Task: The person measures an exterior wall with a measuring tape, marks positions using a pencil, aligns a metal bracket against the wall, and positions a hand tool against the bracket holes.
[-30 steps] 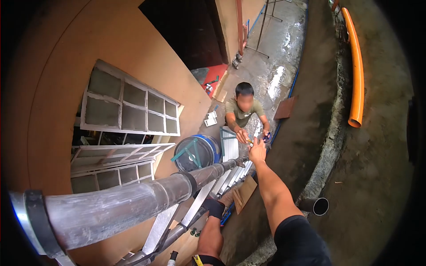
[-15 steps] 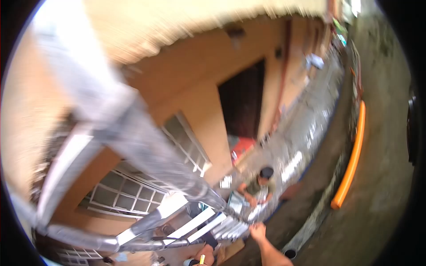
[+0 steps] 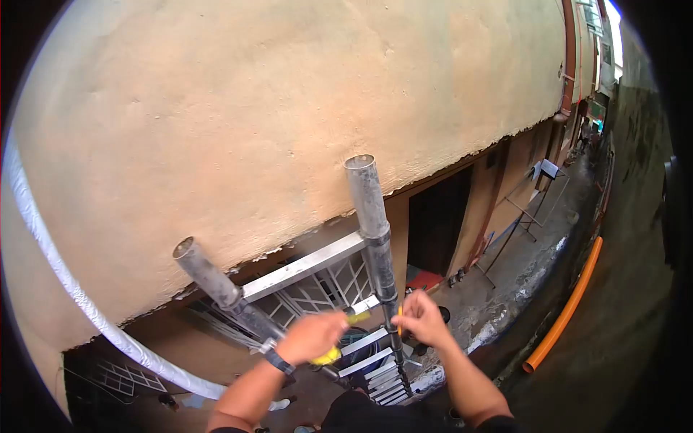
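Note:
My left hand [image 3: 312,336], with a dark watch [image 3: 278,357] on its wrist, is closed around a yellow tape measure [image 3: 326,356]. A short length of its yellow blade [image 3: 358,317] sticks out toward the right. My right hand [image 3: 424,319] pinches a thin orange-yellow stick [image 3: 400,319] that looks like a pencil. It is right beside the right upright [image 3: 380,267] of a ladder-like frame made of grey pipes. The left upright [image 3: 220,285] rises behind my left hand. Flat pale crossbars [image 3: 307,267] join the two open-topped pipes, and several rungs descend below my hands.
A peach plastered wall [image 3: 289,130] with a ragged lower edge stands close ahead. A white wrapped pipe [image 3: 86,307] curves past on the left. Down below runs a wet alley [image 3: 498,296] with a metal stand [image 3: 520,224]. An orange pipe [image 3: 567,310] lies along the right side.
My view has swung and steadied, with the wall now facing me. My right hand has come off the frame's lower part. Both hands are now raised before me near the uprights.

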`<state>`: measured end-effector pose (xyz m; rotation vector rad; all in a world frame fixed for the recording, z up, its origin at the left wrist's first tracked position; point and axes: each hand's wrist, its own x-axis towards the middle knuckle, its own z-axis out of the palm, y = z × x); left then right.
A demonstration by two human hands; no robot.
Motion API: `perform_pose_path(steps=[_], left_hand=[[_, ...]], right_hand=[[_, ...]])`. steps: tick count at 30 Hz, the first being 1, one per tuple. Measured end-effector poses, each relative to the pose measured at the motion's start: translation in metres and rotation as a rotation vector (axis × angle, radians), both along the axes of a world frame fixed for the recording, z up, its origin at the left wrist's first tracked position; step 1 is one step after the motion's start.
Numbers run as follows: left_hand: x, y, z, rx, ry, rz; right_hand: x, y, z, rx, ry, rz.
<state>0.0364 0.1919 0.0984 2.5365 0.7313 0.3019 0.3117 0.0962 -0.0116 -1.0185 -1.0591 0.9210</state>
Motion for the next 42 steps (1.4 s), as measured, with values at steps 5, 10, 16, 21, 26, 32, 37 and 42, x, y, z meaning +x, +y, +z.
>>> perform_pose_path(steps=[5, 10, 16, 21, 26, 32, 37, 42], left_hand=[[-0.057, 0.036, 0.177, 0.334, -0.127, 0.383], [-0.112, 0.093, 0.224, 0.521, -0.143, 0.442], [-0.147, 0.107, 0.214, 0.249, -0.270, 0.543], [-0.156, 0.103, 0.196, 0.277, -0.422, 0.613], [-0.152, 0.094, 0.162, 0.273, -0.758, 0.659], [-0.152, 0.093, 0.155, 0.256, -0.903, 0.692], [-0.149, 0.093, 0.156, 0.298, -0.894, 0.688], [-0.150, 0.093, 0.157, 0.312, -0.864, 0.707]], right_hand=[[0.014, 0.088, 0.137, 0.239, 0.100, 0.057], [0.014, 0.186, 0.255, 0.593, 0.223, 0.140], [0.024, 0.263, 0.348, 0.833, 0.044, 0.115], [0.022, 0.277, 0.374, 0.918, -0.190, 0.030], [0.016, 0.289, 0.368, 1.090, -0.211, 0.003], [0.018, 0.294, 0.367, 1.154, -0.299, -0.059], [0.030, 0.291, 0.369, 1.103, -0.388, 0.056], [0.020, 0.295, 0.369, 1.135, -0.242, 0.008]])
